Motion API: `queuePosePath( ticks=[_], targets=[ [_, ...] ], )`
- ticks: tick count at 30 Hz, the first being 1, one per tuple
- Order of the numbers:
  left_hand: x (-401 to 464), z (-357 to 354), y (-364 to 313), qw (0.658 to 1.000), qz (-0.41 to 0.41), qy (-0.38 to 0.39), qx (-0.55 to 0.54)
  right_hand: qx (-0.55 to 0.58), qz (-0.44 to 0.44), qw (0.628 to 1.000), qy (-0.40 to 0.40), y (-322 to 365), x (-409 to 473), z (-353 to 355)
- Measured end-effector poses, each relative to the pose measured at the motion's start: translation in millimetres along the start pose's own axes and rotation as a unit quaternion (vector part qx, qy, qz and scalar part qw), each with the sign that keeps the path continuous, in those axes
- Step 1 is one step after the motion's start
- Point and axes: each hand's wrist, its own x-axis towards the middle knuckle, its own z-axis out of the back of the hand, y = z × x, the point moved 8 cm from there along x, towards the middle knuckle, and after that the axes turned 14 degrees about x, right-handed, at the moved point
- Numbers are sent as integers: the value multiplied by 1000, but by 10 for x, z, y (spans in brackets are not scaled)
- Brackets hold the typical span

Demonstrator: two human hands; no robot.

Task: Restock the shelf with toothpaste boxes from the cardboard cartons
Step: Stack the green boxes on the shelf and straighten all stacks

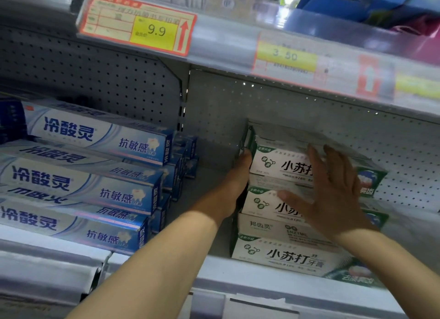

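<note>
**Both hands on the green-white stack**

On the shelf [214,266], right bay, I see a stack of green-and-white toothpaste boxes [281,254] several layers high. My left hand [238,176] is against the stack's left end; fingers hidden behind the boxes, so can't tell that grip. My right hand [333,195] lies flat on the stack's front, fingers spread and straight. Blue toothpaste boxes [83,187] fill the left bay. Price tags [142,23] on the rail above.

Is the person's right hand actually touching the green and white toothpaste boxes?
Touching. The head view shows the right hand lying flat with straight fingers on the fronts of the green and white toothpaste boxes.
</note>
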Motion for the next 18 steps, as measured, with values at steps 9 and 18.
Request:
queuePosePath(
  ticks=[9, 18],
  targets=[
    [-95, 45, -5, 999, -53, 5, 11, 46, -41, 998, -11, -184, -106, 149],
    [-629, -189, 249, 980, -75, 62, 174, 172, -174, 964, 103, -883, -551, 188]
  ],
)
